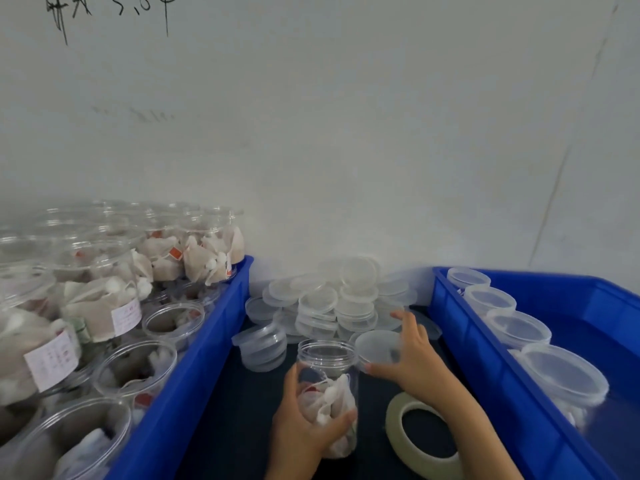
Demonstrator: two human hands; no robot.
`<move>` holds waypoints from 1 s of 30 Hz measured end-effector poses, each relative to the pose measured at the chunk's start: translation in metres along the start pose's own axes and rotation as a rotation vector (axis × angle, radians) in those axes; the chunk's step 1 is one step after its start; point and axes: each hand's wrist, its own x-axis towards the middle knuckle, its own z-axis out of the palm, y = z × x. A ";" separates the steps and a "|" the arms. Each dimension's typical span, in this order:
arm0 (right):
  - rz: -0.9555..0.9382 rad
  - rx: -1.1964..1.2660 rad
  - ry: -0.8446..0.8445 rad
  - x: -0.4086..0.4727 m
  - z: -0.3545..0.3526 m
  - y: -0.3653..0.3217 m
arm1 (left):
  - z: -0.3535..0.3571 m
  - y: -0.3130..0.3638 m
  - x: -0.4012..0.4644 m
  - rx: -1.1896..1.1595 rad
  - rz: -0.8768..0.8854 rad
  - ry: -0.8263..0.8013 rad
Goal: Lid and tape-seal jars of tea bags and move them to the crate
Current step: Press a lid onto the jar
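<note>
Lidding is in hand: the left hand (304,427) grips an open clear plastic jar of tea bags (327,386), while the right hand's (412,355) fingers pinch a translucent round lid (377,348). Next, I judge, the lid must sit squarely on the jar's mouth.

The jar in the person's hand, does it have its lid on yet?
Not yet. The jar has an open mouth, and the right hand holds a lid just beside it.

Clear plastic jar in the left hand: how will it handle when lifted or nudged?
The clear plastic jar of tea bags is probably light: thin walls, fluffy bags filling only the lower part. Its smooth sides may slip. Tall, narrow and unlidded, it may tip and spill, though the left hand steadies it.
</note>
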 end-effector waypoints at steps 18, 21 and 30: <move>-0.202 0.474 0.097 -0.044 0.022 0.031 | -0.018 -0.012 0.001 0.062 0.064 -0.075; -0.106 0.619 0.154 -0.044 0.026 0.031 | -0.023 -0.007 0.002 0.006 0.064 -0.073; -0.013 1.131 0.015 -0.046 0.049 0.020 | -0.033 0.001 0.007 -0.054 0.058 -0.248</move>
